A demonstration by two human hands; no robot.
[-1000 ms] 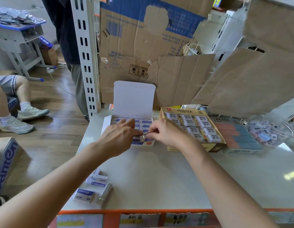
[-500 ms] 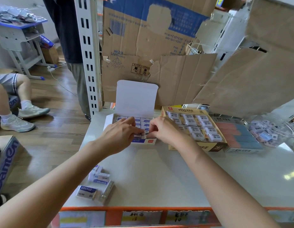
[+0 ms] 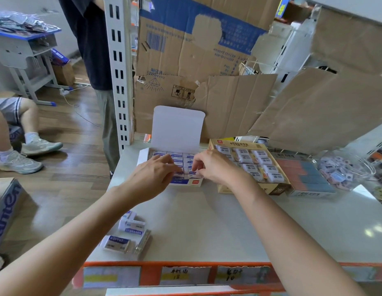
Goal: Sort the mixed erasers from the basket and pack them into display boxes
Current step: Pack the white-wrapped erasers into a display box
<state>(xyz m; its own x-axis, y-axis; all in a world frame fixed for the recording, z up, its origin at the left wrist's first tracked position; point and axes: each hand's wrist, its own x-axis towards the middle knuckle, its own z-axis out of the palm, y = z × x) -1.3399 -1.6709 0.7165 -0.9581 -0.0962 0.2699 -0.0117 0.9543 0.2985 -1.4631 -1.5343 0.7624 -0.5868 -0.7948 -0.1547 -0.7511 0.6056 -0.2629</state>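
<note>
A white display box (image 3: 186,182) stands on the table with its lid (image 3: 177,129) up and rows of blue-and-white erasers (image 3: 177,158) inside. My left hand (image 3: 151,178) and my right hand (image 3: 215,167) meet over the box's front row. The curled fingertips of both pinch one eraser (image 3: 189,173) there, which they mostly hide. Several loose blue-and-white erasers (image 3: 130,233) lie near the table's front left corner, below my left forearm.
Right of the white box stands a yellow box of wrapped 2B erasers (image 3: 249,165), then a box of red and blue erasers (image 3: 305,178) and a clear tub of small erasers (image 3: 345,169). Cardboard sheets (image 3: 234,103) wall the back. Left of the table, one person stands (image 3: 94,50) and another sits (image 3: 15,133).
Both hands stay at the front row of the white box, with only small finger shifts. The view has moved slightly.
</note>
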